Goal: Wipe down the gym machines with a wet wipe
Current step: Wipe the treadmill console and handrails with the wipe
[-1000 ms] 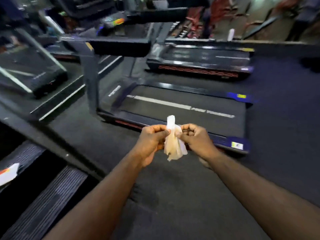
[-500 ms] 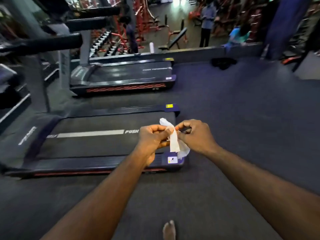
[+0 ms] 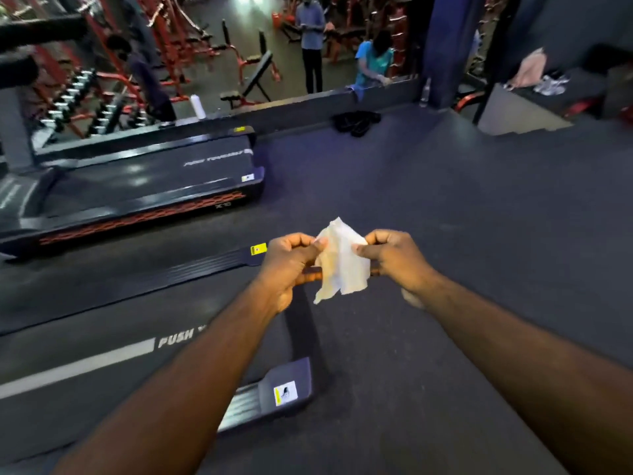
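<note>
A white wet wipe (image 3: 340, 265) hangs spread between both hands in mid-air, over the rear end of the near treadmill (image 3: 113, 358). My left hand (image 3: 289, 265) pinches its left edge with thumb and curled fingers. My right hand (image 3: 395, 260) pinches the right edge the same way. The wipe is partly unfolded, with creases and a loose lower corner. A second treadmill (image 3: 144, 186) with an orange side strip lies further back on the left.
Dark rubber floor (image 3: 445, 217) stretches to the right and ahead. A low wall (image 3: 308, 104) with a white bottle (image 3: 198, 106) borders the platform. A dark cloth heap (image 3: 356, 122) lies by it. Below are red weight machines, a dumbbell rack (image 3: 89, 108) and several people.
The view has swung right and moved closer to the treadmill's rear end. My hands have pulled apart, opening the bunched wipe into a wider sheet.
</note>
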`<action>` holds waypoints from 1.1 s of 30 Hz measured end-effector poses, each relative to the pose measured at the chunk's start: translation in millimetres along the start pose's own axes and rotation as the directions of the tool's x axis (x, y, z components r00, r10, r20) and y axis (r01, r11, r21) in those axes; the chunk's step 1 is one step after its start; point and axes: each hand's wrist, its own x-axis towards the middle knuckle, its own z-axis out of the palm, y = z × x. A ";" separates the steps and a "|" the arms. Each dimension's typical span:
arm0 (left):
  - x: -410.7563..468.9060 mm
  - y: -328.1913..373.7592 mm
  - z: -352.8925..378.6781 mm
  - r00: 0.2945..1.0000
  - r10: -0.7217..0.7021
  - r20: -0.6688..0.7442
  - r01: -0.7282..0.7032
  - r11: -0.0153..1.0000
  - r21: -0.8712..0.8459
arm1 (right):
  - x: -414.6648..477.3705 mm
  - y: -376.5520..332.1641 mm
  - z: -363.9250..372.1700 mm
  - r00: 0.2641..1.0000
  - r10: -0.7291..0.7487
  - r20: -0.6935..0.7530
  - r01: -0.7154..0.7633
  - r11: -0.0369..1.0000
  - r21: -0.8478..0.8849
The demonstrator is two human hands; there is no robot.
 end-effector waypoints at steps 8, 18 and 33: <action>180.6 13.3 78.9 0.994 -0.105 0.004 0.105 0.989 -0.102 | 175.9 11.0 -108.1 0.985 0.136 0.108 -0.164 0.935 0.314; 336.2 66.7 86.8 0.954 -0.073 -0.291 0.014 0.980 -0.198 | 413.3 -61.3 -114.4 0.905 0.175 0.389 -0.238 0.964 0.119; 649.9 167.4 -118.2 0.870 -0.148 -0.470 0.021 0.964 -0.264 | 808.4 -179.7 72.4 0.818 0.194 0.542 -0.187 0.980 -0.069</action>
